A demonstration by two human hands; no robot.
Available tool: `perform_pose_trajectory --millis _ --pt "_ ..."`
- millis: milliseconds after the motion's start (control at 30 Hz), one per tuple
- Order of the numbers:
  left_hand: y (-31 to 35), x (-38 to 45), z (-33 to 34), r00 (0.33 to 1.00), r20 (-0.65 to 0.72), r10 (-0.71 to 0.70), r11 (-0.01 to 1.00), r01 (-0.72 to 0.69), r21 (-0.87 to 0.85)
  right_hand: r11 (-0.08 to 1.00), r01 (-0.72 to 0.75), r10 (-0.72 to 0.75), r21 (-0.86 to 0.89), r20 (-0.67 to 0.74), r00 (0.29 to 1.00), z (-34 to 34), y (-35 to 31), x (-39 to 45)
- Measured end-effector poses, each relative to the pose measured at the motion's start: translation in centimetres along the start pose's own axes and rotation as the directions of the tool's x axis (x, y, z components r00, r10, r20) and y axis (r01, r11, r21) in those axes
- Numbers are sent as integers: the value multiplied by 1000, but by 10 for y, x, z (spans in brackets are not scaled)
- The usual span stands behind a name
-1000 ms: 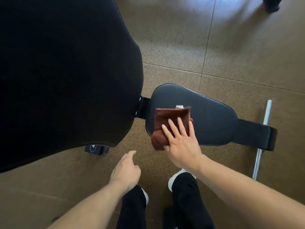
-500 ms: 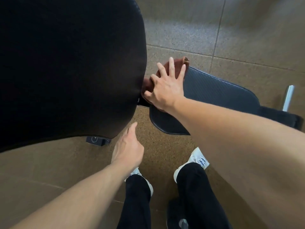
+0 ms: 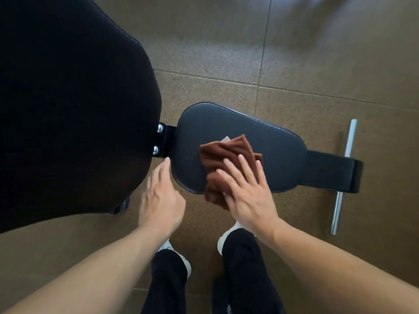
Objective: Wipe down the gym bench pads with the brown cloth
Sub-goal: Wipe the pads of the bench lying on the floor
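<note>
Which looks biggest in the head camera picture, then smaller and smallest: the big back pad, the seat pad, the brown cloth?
1. Back pad, though it sits nearest the camera, which inflates it.
2. Seat pad.
3. Brown cloth, partly under the right hand.

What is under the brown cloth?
The brown cloth lies on the small black seat pad, with its near end hanging over the pad's edge. The right hand presses on top. The pad surface beneath the cloth is covered.

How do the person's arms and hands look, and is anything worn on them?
Both forearms are bare, with no sleeves in view. The left hand and the right hand wear no gloves; no rings, watch or wristbands are visible. The fingernails are short.
</note>
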State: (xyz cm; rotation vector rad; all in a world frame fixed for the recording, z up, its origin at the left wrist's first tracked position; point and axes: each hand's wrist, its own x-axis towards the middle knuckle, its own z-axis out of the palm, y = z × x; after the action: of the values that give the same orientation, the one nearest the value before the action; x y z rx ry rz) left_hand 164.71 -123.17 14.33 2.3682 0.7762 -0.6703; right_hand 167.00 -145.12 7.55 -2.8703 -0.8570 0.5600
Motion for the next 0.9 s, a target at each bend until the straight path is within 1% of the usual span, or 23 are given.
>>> perform_pose_trajectory --millis 33,67,100,133,167,233,300,333,400,467,500,567,633,700,800,867,900 --pt "9 4 1 1000 -3 30 1000 -30 7 988 -153 154 36 -30 988 -6 13 -1" --pt "17 8 3 998 2 63 998 -63 26 951 -298 303 86 -52 951 -13 23 1" --pt "25 14 5 995 14 94 994 -94 50 902 -411 421 133 -52 906 -20 31 7" --pt "32 20 8 992 29 120 990 -122 73 861 -485 495 157 -36 868 -25 36 17" --pt "38 27 10 989 48 139 985 -143 98 834 -530 538 153 -17 843 -28 39 28" --pt "47 39 16 984 101 147 977 -160 137 805 -577 581 136 12 814 -37 42 58" --pt "49 46 21 980 142 141 972 -164 169 793 -590 590 154 51 806 -54 44 100" --pt "49 48 23 978 151 147 964 -176 198 804 -566 559 183 92 824 -61 43 125" --pt "45 50 23 972 175 156 944 -199 263 834 -481 433 271 219 874 -74 30 176" --pt "43 52 21 969 196 149 929 -205 307 882 -380 295 279 302 907 -81 7 210" --pt "43 53 21 969 201 142 925 -203 322 907 -332 249 260 307 919 -80 -3 219" --pt "45 55 20 968 214 129 913 -200 356 927 -282 213 248 271 939 -78 -10 222" --pt "50 55 22 968 220 121 896 -202 395 925 -241 182 293 213 960 -78 3 211" --pt "52 55 21 968 216 128 863 -216 457 905 -249 192 345 192 962 -83 29 194" --pt "50 55 22 962 226 150 821 -249 514 875 -359 300 325 217 929 -89 80 145" --pt "49 53 21 966 214 149 809 -243 535 817 -434 386 379 198 901 -89 109 99" --pt "50 53 21 965 213 151 803 -246 543 762 -480 446 434 185 876 -87 117 75"
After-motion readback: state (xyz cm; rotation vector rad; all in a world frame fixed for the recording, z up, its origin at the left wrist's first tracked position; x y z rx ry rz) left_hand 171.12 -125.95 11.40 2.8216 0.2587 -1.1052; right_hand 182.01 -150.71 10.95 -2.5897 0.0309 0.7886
